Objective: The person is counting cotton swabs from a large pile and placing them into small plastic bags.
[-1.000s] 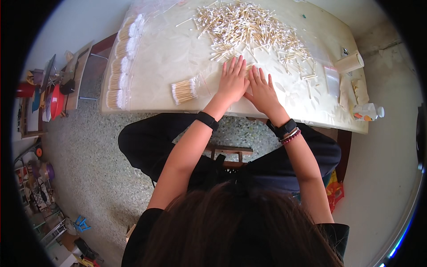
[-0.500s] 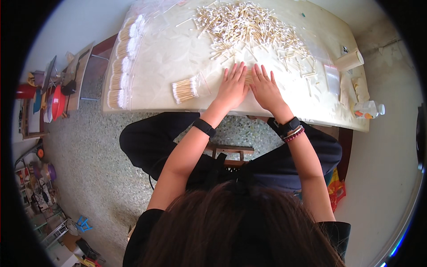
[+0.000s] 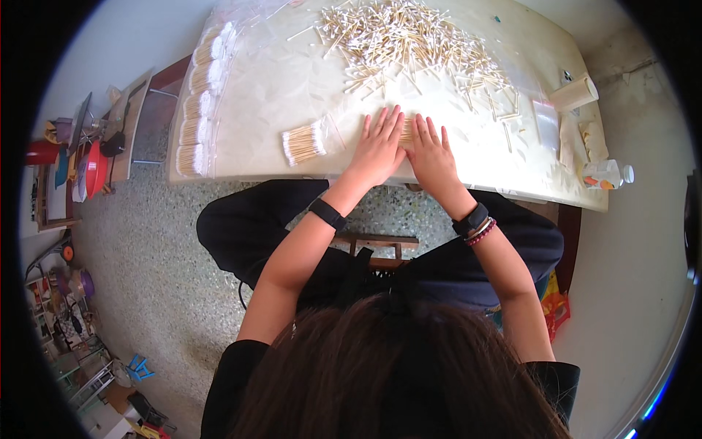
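My left hand (image 3: 377, 148) lies with its fingers stretched out near the table's front edge. Beside it, my right hand (image 3: 433, 155) is just as flat, with the thumbs close together. A small group of cotton swabs (image 3: 407, 130) shows in the gap between the hands; most of it is hidden under my palms and fingers. To the left lies a clear bag of cotton swabs (image 3: 303, 145), its flap pointing toward my left hand. Beyond my fingertips spreads a large loose pile of cotton swabs (image 3: 409, 44).
Filled swab bags (image 3: 191, 132) line the left side of the table (image 3: 256, 95). At the right stand a pale roll (image 3: 574, 96), a flat clear bag (image 3: 545, 123) and a clear bottle (image 3: 605, 175) near the corner. A wooden stool (image 3: 380, 241) shows below.
Both hands have shifted slightly left and toward me. They stay flat, and the swabs remain between them.
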The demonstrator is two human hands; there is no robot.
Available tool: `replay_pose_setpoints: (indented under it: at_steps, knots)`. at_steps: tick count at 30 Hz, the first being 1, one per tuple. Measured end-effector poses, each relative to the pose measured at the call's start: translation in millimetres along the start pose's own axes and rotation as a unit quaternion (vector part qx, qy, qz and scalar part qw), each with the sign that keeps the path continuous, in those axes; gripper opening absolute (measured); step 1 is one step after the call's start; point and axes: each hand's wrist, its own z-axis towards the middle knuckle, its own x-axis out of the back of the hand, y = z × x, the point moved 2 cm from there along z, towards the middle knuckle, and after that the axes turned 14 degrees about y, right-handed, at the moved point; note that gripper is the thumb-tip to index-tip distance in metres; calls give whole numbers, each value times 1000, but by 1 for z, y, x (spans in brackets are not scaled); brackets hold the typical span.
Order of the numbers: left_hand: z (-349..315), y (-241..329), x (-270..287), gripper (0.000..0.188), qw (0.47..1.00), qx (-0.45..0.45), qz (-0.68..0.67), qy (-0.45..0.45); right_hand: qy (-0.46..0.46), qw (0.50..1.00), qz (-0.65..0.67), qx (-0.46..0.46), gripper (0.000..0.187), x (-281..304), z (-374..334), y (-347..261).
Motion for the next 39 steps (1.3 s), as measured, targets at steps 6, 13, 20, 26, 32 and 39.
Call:
replay_pose_setpoints:
  at_steps: [6, 13, 20, 26, 32, 39]
  knots:
    - [-5, 2, 2, 63, 1000, -3, 3, -3, 11, 1000, 11, -1, 62, 1, -7, -2]
    - [-10, 7, 5, 65, 1000, 4, -3, -12, -6, 1000, 2, 3, 62, 6, -11, -5]
    - [-11, 11, 11, 68, 1000, 6, -9, 5, -14, 1000, 12, -1, 63, 16, -13, -6]
    - [-32, 29, 10, 66, 999, 39, -8, -5, -28, 997, 65, 12, 64, 27, -19, -13]
    - [-40, 32, 9, 63, 999, 49, -5, 5, -33, 997, 66, 5, 62, 20, -28, -19]
    - [-45, 36, 15, 63, 999, 45, 16, -16, -42, 999, 13, -14, 57, 20, -37, -32]
